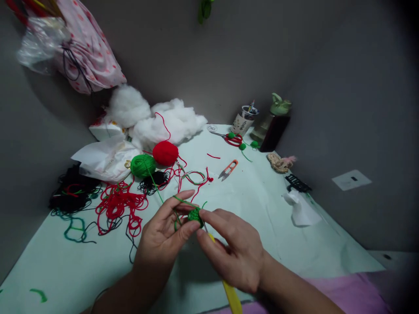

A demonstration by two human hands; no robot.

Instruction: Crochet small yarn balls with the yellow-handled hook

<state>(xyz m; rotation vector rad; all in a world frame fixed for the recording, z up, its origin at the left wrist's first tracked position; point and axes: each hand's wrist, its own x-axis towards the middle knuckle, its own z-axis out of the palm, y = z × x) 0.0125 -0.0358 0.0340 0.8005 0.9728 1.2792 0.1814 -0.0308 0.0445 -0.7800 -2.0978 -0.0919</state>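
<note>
Between hands [163,235] [237,250], green crochet [194,215] partly covered; yellow hook [231,297], tip hidden.

Red-handled scissors [225,137] beside a printed cup [241,125] near a bottle [280,106]

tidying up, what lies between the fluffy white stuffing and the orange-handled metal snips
A short red yarn strand on the pale tabletop, in the head view.
</note>
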